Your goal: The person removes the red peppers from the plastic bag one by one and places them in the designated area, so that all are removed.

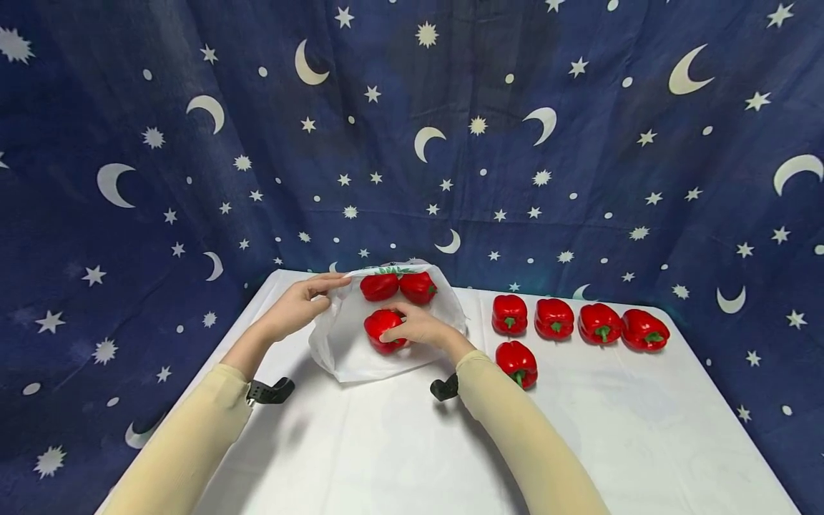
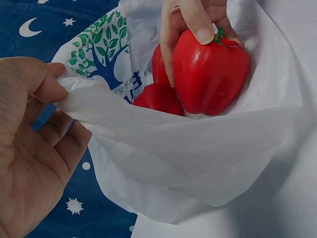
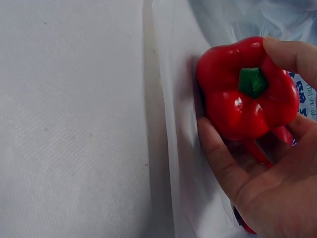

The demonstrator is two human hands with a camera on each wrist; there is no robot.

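"Pinching the rim of the white plastic bag (image 2: 178, 144), the left hand (image 1: 299, 307) has thumb and forefinger together on its edge. And the right?"

"The right hand (image 1: 418, 327) grips a red bell pepper (image 2: 210, 74) inside the bag's mouth, to the right of the left hand. Thumb and fingers curl round opposite sides, and the green stem (image 3: 253, 83) shows plainly in the right wrist view."

"Does that pepper touch the bottom?"

"I cannot tell. Two more bell peppers (image 1: 380, 287) lie in the bag, side by side, just beyond the right hand."

"Any outside it?"

"Five, on the white-covered counter (image 1: 386, 458), all to the right of the right hand. There's a row of four peppers (image 1: 553, 315), and a fifth pepper (image 1: 516, 357) nearer the person, partly hidden by the right sleeve (image 1: 521, 429)."

"What's printed on the bag?"

"A green-leaved tree (image 2: 106, 59) with a blue trunk; in the left wrist view it sits between the hands."

"And the surroundings?"

"Dark blue cloth (image 1: 399, 143) with pale moons and stars hangs beyond both hands, and a black band (image 1: 270, 391) is on the left wrist, behind the left hand."
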